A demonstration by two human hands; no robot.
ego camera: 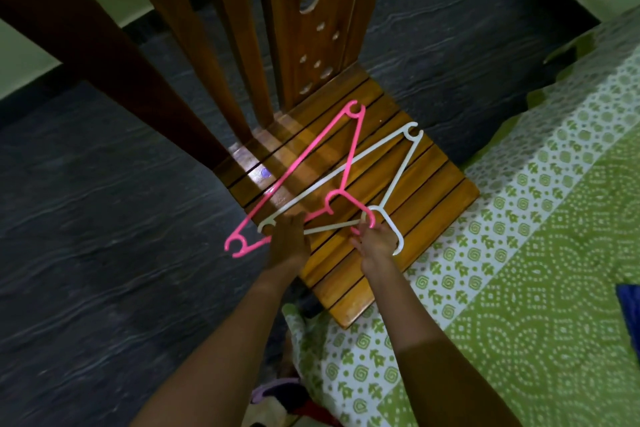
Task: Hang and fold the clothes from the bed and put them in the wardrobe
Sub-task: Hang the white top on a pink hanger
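Observation:
A pink hanger (311,163) and a white hanger (398,170) lie crossed on the slatted seat of a wooden chair (433,184). My left hand (289,241) sits over the lower bars where the two hangers overlap, fingers curled down on the pink hanger's bar. At the hooks, my right hand (375,244) curls its fingers round the white hanger's hook, its fingertips touching the pink hook. Some bunched clothes (277,402) show at the bottom edge, between my arms.
The bed (519,288), in a green and white patterned sheet, fills the right side and touches the chair's front edge. A blue item (632,308) lies at the bed's right edge. Dark tiled floor (104,253) spreads to the left. The chair's tall carved back (311,28) rises ahead.

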